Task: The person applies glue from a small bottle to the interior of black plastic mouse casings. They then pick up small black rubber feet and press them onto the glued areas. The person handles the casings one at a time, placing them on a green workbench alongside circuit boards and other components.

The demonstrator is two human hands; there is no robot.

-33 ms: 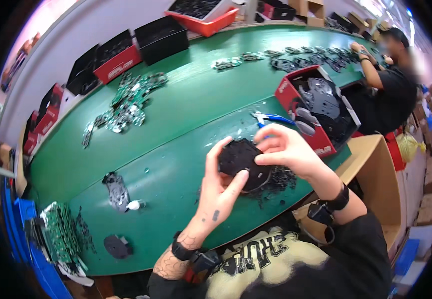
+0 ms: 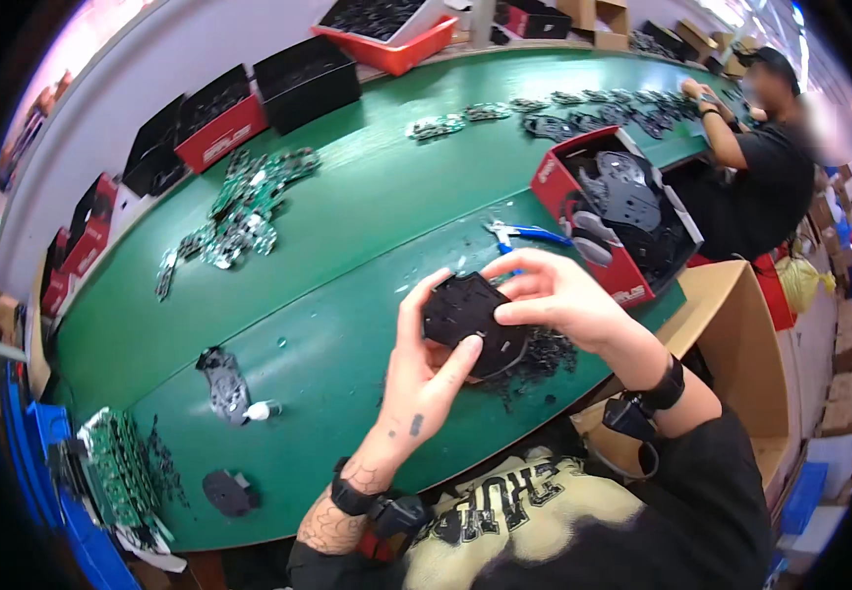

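View from my headset feed: a long green tabletop (image 2: 347, 226) curves across the frame, backed by a plain pale wall (image 2: 141, 79). Black-and-red boxes (image 2: 214, 123) line the far edge, with a red tray (image 2: 386, 49) beyond. Blue crates (image 2: 52, 462) stand at my left; a brown cardboard box (image 2: 740, 364) sits at my right. A second person (image 2: 770, 167) works at the far right end. Bright light washes the upper right corner.

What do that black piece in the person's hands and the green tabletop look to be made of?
The black piece looks like moulded plastic, matte: thin, shaped edges, dull surface. The green tabletop looks like a smooth rubbery or vinyl mat, with a soft sheen under the lights; the exact material is unclear.
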